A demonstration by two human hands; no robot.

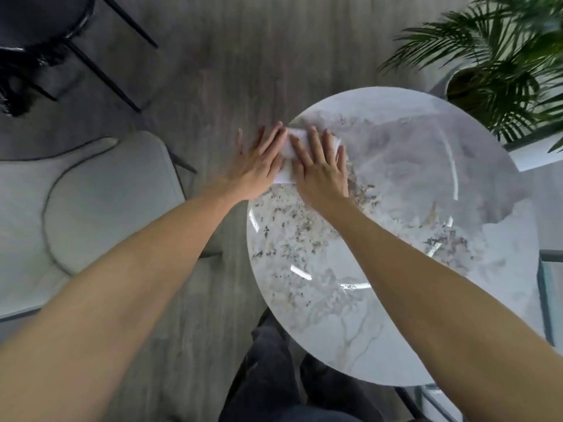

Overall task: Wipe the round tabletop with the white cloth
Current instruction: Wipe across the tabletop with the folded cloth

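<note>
White cloth (292, 138) lies flat on the upper-left rim of the round marble surface (396, 239), just above the centre of the frame. It sits under both grips, mostly covered. Bits of it show in the gap between them, at the lower edge under the left palm, and past the right fingertips.

Left grip (259, 166): released, palm down, fingers straight and slightly spread, fingertips and inner palm pressing on the cloth's left part. Its thumb side hangs out past the surface rim, over the floor (243, 56). Nothing is curled round the cloth.

Right grip (323, 172): also released, palm flat, fingers straight and fanned, pressing on the cloth's right part, fully over the surface. The two grips lie side by side, nearly touching, with fingers pointing toward the top of the frame. Both forearms are bare and run in from the bottom corners.

The surface is glossy, with a curved light reflection and dark speckled veining. Pale upholstered chair (106, 193) at left, close to the surface rim. Dark chair (45, 25) with thin black legs in the upper left. Potted palm (502, 56) in the upper right, beside the far rim. Dark trousers (274, 376) at bottom centre. Floor is grey wood. Frame slightly motion-blurred.
</note>
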